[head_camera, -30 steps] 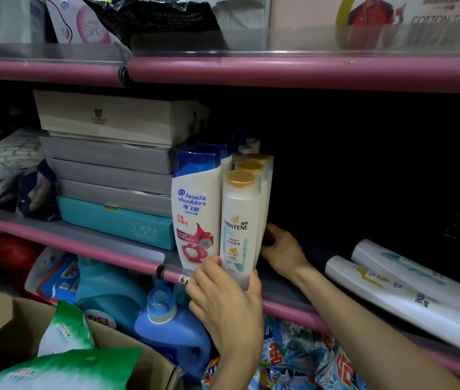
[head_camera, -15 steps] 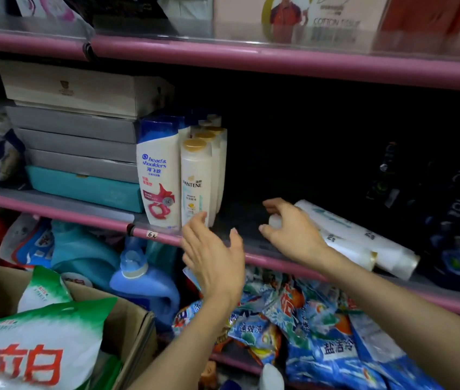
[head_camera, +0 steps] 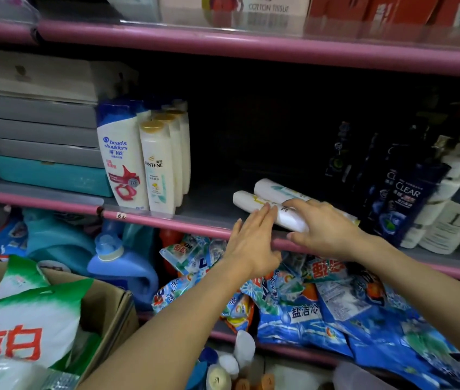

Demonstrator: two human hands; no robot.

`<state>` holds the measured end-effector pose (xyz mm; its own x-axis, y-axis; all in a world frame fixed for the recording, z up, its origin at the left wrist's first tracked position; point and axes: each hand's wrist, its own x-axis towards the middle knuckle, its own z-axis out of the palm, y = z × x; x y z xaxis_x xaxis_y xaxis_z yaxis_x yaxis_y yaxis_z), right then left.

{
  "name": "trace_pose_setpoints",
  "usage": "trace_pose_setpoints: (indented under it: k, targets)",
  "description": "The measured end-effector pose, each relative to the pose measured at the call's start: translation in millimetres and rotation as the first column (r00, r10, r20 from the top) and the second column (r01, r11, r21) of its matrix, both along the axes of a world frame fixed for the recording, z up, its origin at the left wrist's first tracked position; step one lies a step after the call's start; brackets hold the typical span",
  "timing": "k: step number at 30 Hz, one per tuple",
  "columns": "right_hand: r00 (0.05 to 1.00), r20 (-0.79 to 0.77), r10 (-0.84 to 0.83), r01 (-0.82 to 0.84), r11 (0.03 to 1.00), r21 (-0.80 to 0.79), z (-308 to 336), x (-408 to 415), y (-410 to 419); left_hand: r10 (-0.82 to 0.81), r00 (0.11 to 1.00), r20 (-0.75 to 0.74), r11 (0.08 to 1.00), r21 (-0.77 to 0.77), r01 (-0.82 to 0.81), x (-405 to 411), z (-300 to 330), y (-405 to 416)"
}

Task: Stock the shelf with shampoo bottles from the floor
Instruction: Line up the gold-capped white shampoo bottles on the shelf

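Observation:
On the pink-edged middle shelf (head_camera: 167,219), a row of white Pantene bottles (head_camera: 157,170) stands upright beside a Head & Shoulders bottle (head_camera: 120,159). Further right, two white shampoo bottles lie on their sides: a front one (head_camera: 247,201) and a rear one (head_camera: 273,190). My right hand (head_camera: 324,226) curls over the front lying bottle, thumb under it and fingers on top. My left hand (head_camera: 251,243) is flat and open, and its fingertips touch the same bottle's near side. Several bottle tops (head_camera: 237,358) show low down near the floor.
Stacked flat boxes (head_camera: 40,142) fill the shelf's left end. Dark Clear bottles (head_camera: 403,198) and white pump bottles (head_camera: 448,218) stand at the right. Below are a blue detergent jug (head_camera: 127,271) and blue detergent bags (head_camera: 321,305). A cardboard box (head_camera: 105,305) of green bags sits bottom left.
Both hands left the upright Pantene row and moved right. My right hand has closed over the front lying bottle and my left hand has reached it with flat fingers.

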<state>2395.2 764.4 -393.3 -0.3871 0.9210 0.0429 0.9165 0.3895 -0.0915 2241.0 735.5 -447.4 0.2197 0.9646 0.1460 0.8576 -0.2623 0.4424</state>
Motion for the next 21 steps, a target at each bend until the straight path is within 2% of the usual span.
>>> trace_pose_setpoints:
  k: [4,6,8,9,11,12,13,15,16,18,21]
  targets:
    - [0.995,-0.101,0.014,-0.027,0.992,-0.123,0,-2,-2,-0.006,0.997,0.072,1.000,-0.004,0.006,-2,5,-3]
    - [0.989,-0.142,0.050,-0.058,0.997,-0.053,1,-5,-4,-0.009,0.995,0.103,1.000,0.020,0.007,-5,9,-5]
    - [0.951,-0.299,0.073,-0.080,0.997,-0.011,8,-10,-9,-0.005,0.995,0.099,0.996,0.091,-0.004,-8,13,-6]
    - [0.895,-0.443,0.046,-0.078,0.995,-0.055,12,-14,-12,0.005,0.996,0.086,0.991,0.132,-0.017,-10,16,-7]
    - [0.668,-0.729,-0.151,-0.116,0.946,-0.301,22,-21,-23,0.034,0.997,0.066,0.974,0.221,-0.048,-14,23,-10]
    - [0.552,-0.786,-0.278,-0.162,0.889,-0.428,27,-24,-29,0.054,0.997,0.063,0.956,0.285,-0.070,-16,27,-12]
    - [0.487,-0.793,-0.366,-0.202,0.836,-0.510,32,-26,-35,0.080,0.995,0.058,0.925,0.368,-0.095,-19,32,-15]
    - [0.429,-0.781,-0.454,-0.269,0.761,-0.590,39,-29,-45,0.122,0.991,0.059,0.852,0.506,-0.135,-28,41,-22]
    - [0.415,-0.777,-0.473,-0.303,0.734,-0.608,42,-29,-49,0.116,0.991,0.070,0.842,0.522,-0.135,-32,46,-27]
    - [0.403,-0.773,-0.489,-0.378,0.681,-0.628,47,-31,-57,0.073,0.987,0.141,0.876,0.465,-0.131,-40,54,-37]
    - [0.316,-0.773,-0.550,-0.505,0.592,-0.628,49,-37,-66,0.056,0.906,0.420,0.948,0.263,-0.181,-49,58,-53]
